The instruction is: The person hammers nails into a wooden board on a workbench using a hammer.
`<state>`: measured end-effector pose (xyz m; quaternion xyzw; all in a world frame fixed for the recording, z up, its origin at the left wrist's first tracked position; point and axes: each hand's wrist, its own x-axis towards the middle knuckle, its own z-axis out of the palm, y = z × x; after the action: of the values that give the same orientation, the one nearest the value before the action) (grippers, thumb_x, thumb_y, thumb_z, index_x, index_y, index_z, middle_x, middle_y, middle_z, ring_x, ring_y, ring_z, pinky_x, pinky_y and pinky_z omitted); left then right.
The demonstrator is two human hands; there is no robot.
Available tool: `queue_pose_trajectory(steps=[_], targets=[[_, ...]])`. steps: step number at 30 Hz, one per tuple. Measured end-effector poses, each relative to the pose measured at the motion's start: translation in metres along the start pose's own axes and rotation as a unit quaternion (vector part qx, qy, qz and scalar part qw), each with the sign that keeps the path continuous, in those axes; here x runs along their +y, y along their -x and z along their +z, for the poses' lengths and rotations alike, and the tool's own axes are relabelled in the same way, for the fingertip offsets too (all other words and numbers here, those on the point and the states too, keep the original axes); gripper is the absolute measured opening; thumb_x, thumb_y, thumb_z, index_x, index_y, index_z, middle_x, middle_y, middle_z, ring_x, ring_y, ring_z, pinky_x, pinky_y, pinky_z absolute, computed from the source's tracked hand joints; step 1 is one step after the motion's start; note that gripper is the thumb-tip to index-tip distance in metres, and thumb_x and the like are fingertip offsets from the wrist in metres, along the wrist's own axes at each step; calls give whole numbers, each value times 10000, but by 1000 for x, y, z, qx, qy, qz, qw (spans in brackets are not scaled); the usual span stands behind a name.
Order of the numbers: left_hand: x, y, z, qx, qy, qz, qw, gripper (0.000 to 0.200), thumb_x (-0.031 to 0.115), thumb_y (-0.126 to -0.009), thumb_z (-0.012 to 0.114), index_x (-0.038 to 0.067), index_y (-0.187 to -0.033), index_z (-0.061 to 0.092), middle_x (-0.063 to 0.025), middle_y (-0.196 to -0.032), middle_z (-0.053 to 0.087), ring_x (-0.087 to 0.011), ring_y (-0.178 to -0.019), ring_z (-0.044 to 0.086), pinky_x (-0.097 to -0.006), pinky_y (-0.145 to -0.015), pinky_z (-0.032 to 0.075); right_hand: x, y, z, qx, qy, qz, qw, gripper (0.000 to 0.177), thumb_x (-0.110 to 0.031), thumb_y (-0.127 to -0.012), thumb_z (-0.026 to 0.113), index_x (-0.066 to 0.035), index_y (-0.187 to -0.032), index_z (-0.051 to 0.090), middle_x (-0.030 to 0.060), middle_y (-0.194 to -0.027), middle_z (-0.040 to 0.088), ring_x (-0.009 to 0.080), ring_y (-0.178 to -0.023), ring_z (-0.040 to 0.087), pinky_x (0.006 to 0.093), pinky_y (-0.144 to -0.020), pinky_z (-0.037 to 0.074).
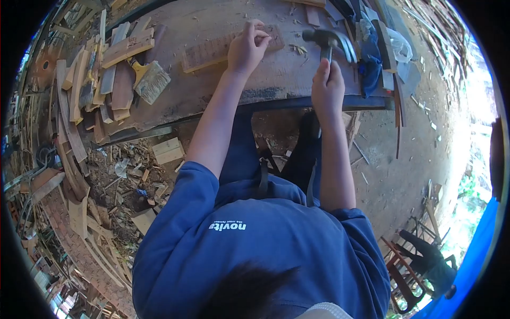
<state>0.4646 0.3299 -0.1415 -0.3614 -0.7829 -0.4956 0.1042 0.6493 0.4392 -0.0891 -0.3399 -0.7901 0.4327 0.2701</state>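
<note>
On the bench lies a wooden board (pixel 204 55), slanting up to the right. My left hand (pixel 248 49) is over the board's right half, fingers bent and thumb pinched against them; what they hold, if anything, is too small to make out. To the right, my right hand (pixel 327 87) is wrapped round the handle of a claw hammer (pixel 329 40). The hammer's head is raised above the bench, its claw pointing right, apart from the board and my left hand.
Wood offcuts (pixel 127 49) and a wide paintbrush (pixel 151 82) lie on the bench's left side. Dark cloth (pixel 371 66) and more strips are at its right end. Scraps cover the floor (pixel 133 183). Another person (pixel 433 263) is at the lower right.
</note>
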Motion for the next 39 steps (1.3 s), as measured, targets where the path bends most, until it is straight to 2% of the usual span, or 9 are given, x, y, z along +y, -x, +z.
queue_pose_trajectory(steps=[5, 9, 12, 14, 18, 26, 32, 35, 39], targets=[[-1, 2, -2, -15, -12, -20, 1000, 427, 194, -856, 723, 115, -1186, 462, -9, -874, 731, -233, -782, 701, -357, -695, 541, -64, -14, 14, -52, 69, -107, 990, 394, -371, -1011, 481, 14, -971, 554, 288, -850, 632, 508, -867, 590, 497, -714, 477], [-1, 3, -3, 2, -1, -32, 999, 431, 204, -855, 724, 106, -1179, 456, -20, -865, 732, -234, -785, 705, -370, -689, 542, -63, -17, 34, -143, 150, -57, 977, 392, -369, -1010, 482, 14, -976, 557, 301, -852, 633, 508, -872, 594, 507, -727, 481], [-2, 2, -3, -8, -2, -61, 998, 418, 202, -854, 723, 103, -1162, 459, -30, -856, 731, -241, -791, 710, -380, -689, 546, -65, -19, 43, -127, 178, -104, 970, 384, -364, -1007, 485, 12, -959, 546, 310, -834, 627, 513, -857, 594, 534, -705, 469], [-4, 3, -2, 11, 5, -5, 1000, 394, 166, -849, 705, 84, -1145, 458, -38, -848, 723, -273, -799, 698, -398, -669, 547, -73, -19, 42, -104, 168, -81, 977, 410, -380, -1005, 494, 11, -1071, 597, 296, -874, 635, 504, -873, 606, 492, -724, 485], [-5, 2, 1, 17, 17, -21, 1000, 396, 162, -848, 703, 78, -1145, 455, -41, -842, 722, -274, -809, 697, -403, -661, 544, -60, -13, 50, -104, 177, -115, 972, 352, -331, -1010, 480, 7, -926, 525, 317, -780, 615, 531, -814, 587, 548, -648, 463], [-2, 3, -4, 15, 26, -31, 999, 428, 168, -842, 718, 89, -1149, 430, -73, -853, 717, -311, -806, 692, -422, -672, 540, -75, -11, 45, -81, 129, -84, 985, 346, -322, -1013, 475, 10, -941, 541, 330, -848, 617, 532, -864, 581, 544, -696, 462], [-4, 4, -2, 15, 21, -22, 999, 433, 120, -832, 700, 83, -1165, 427, -66, -841, 714, -298, -819, 690, -416, -685, 541, -74, -18, 37, -115, 220, -99, 964, 343, -322, -1025, 457, 1, -936, 531, 307, -836, 619, 507, -856, 597, 516, -684, 468], [-3, 3, -4, 11, 30, -14, 999, 446, 100, -828, 690, 102, -1184, 420, -58, -837, 710, -289, -825, 690, -408, -693, 543, -78, -19, 33, -82, 132, -97, 983, 357, -337, -1021, 471, 2, -928, 529, 284, -785, 606, 517, -807, 581, 499, -668, 462], [-3, 1, -4, 12, 48, -16, 999, 388, 98, -814, 682, 106, -1146, 481, -47, -809, 701, -285, -817, 678, -414, -682, 532, -60, -22, 37, -89, 160, -101, 978, 361, -340, -1023, 467, 1, -919, 524, 280, -781, 610, 510, -808, 584, 498, -665, 462]])
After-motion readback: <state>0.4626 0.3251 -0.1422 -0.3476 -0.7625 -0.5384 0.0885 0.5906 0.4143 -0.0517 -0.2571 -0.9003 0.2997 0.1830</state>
